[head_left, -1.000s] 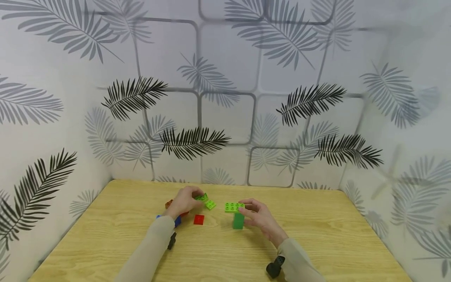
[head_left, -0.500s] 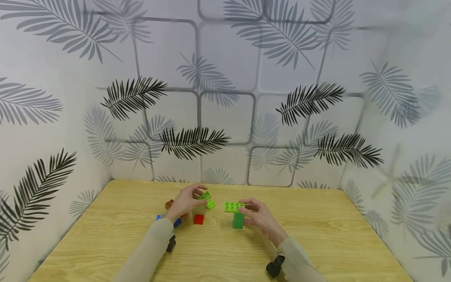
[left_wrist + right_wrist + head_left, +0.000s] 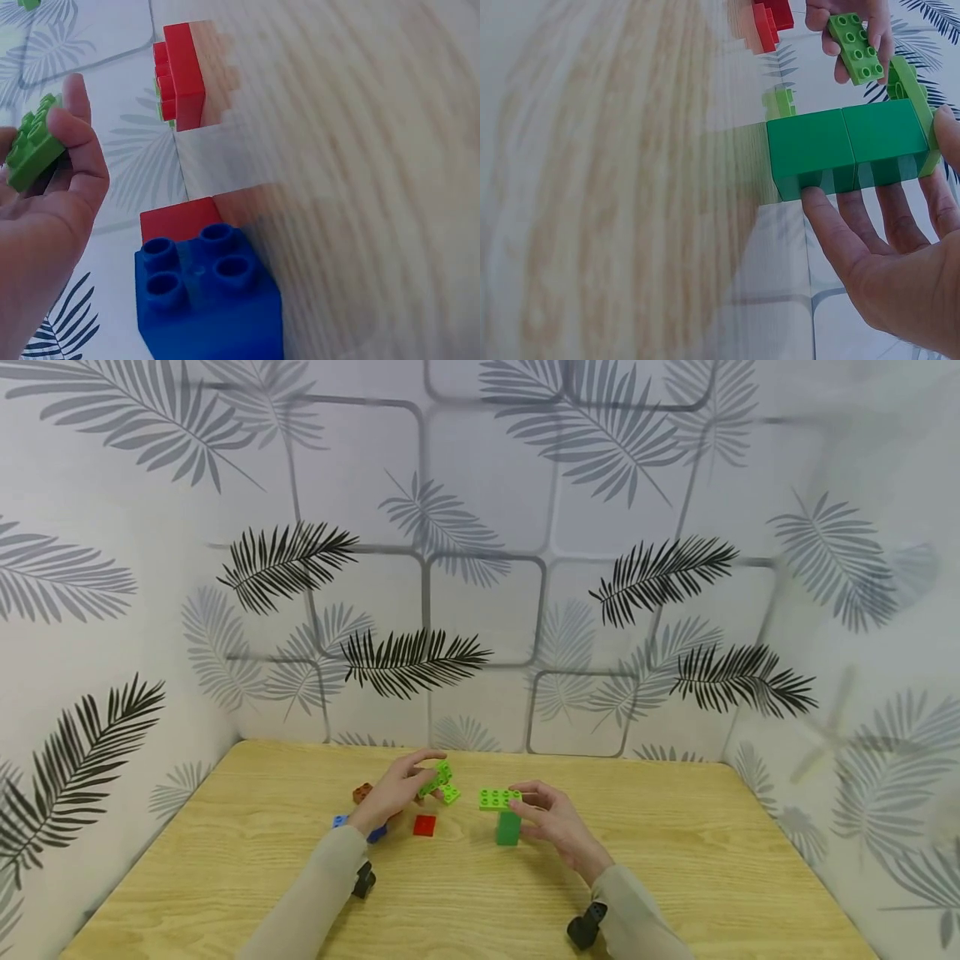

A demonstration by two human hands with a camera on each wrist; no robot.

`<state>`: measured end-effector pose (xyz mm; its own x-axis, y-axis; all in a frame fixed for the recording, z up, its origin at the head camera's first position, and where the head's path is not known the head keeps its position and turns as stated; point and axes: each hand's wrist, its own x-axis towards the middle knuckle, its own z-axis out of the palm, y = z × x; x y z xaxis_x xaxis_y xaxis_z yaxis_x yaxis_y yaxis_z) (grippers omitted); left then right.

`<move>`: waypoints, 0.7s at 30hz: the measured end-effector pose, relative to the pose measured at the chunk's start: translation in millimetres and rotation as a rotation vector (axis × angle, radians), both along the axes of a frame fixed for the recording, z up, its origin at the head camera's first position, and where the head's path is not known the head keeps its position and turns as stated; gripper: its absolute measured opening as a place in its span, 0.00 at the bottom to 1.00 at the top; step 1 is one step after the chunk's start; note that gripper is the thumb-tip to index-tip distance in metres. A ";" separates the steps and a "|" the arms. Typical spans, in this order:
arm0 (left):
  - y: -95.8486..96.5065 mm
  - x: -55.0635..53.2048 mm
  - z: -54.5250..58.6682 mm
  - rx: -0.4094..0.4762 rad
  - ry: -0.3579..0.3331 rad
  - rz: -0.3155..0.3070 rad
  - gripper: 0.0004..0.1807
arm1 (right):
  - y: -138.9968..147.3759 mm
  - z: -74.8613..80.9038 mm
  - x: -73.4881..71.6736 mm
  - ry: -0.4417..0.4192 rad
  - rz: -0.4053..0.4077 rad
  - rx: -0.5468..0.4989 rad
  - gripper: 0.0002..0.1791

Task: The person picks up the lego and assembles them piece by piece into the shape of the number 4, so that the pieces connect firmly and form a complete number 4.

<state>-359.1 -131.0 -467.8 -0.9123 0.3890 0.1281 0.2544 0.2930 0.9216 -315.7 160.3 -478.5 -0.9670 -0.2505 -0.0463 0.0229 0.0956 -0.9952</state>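
Note:
My left hand (image 3: 392, 795) pinches a light green eight-stud building brick (image 3: 441, 774), tilted and lifted off the table, between thumb and fingers. In the left wrist view this light green brick (image 3: 36, 142) shows its studs. Right of centre, my right hand (image 3: 558, 828) holds a stack of two dark green bricks (image 3: 507, 829) standing on the table. A light green eight-stud plate (image 3: 495, 799) caps the stack and overhangs it to the left. In the right wrist view the fingers lie along the side of the dark green bricks (image 3: 810, 150), with the thumb at the plate.
A small light green brick (image 3: 451, 794) lies just beyond a red square brick (image 3: 424, 826). Around the left wrist are a brown brick (image 3: 362, 792), a dark blue brick (image 3: 377, 833), a light blue brick (image 3: 340, 821) and a partly hidden red one. A patterned wall (image 3: 480, 710) borders the table.
My left hand has taken hold of the light green eight-stud brick and raised it from the table, tilting it. The right hand and the stack have stayed in place.

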 end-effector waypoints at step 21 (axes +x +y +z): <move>25.4 6.7 8.7 0.120 -0.087 -0.077 0.19 | 1.4 -3.3 -3.2 -0.001 -0.013 0.006 0.25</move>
<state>-352.4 -105.6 -459.2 -0.8901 0.4448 0.0994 0.1891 0.1618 0.9685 -318.9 161.7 -481.8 -0.9702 -0.2373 -0.0491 0.0255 0.1018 -0.9945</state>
